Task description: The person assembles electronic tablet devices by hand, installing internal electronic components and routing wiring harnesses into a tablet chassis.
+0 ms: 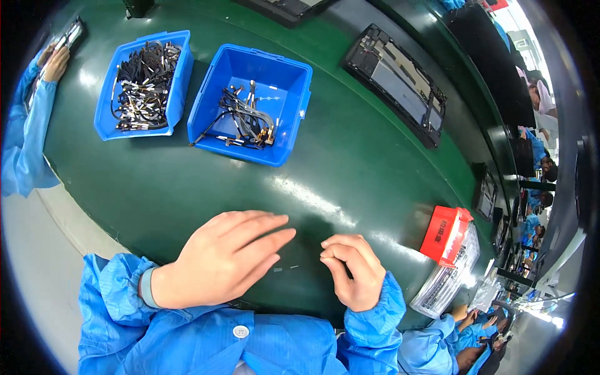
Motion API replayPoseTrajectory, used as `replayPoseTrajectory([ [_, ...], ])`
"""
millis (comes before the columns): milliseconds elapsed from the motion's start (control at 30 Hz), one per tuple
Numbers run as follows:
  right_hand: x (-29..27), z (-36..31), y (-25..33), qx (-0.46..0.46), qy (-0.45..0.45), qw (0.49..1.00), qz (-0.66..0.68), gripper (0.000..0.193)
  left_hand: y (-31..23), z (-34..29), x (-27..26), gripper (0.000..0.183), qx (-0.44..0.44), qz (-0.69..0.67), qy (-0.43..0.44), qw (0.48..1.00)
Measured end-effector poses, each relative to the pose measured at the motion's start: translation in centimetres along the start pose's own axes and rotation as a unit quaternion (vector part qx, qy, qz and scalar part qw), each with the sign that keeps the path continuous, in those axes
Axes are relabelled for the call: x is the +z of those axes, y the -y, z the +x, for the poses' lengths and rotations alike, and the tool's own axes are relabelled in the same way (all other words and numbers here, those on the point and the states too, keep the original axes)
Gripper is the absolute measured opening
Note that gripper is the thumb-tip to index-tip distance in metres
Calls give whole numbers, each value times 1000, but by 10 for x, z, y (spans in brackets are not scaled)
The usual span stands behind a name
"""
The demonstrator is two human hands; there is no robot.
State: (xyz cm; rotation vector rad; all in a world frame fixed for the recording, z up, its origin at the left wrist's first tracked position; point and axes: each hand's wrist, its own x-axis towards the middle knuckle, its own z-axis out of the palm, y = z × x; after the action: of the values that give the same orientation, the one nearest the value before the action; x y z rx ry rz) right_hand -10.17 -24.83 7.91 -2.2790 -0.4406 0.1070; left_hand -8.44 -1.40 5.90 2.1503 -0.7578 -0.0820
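Note:
My left hand (219, 259) hovers over the near part of the green table, palm down. Its fingers are stretched toward the right, and nothing shows in them. To its right is my right hand (356, 272), with curled fingers and the thumb tip close to the index fingertip. No object sticks out of that pinch. Two small whitish slips (278, 269) lie on the table between the hands. Farther off, a blue bin (294, 119) holds a loose bunch of thin black and grey cables (240, 119). Neither hand touches it.
Left of that bin, a second blue bin (106, 115) is heaped with black cables (147, 87). A red box (445, 237) stands at right by a clear plastic tray (437, 290). Dark flat device panels (400, 81) lie along the far right strip. Other people's sleeved arms (31, 125) show at the sides.

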Motion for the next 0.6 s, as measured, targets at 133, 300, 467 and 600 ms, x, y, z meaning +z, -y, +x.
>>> replayPoseTrajectory([
  [133, -16, -3, 12, -10, -4, 1000, -16, 17, -2, 6, -10, 32, -79, -260, 193, 943],
  [300, -28, -7, 26, 39, -16, 999, -28, 18, -8, 7, -8, 28, -28, -255, 230, 939],
  [467, -8, -8, 31, 42, -151, 979, -131, 22, -18, 10, -1, 29, -67, -333, 220, 914],
  [600, 9, -30, 48, -30, -241, 961, -133, 34, -28, 14, 6, 32, -121, -407, 181, 887],
])
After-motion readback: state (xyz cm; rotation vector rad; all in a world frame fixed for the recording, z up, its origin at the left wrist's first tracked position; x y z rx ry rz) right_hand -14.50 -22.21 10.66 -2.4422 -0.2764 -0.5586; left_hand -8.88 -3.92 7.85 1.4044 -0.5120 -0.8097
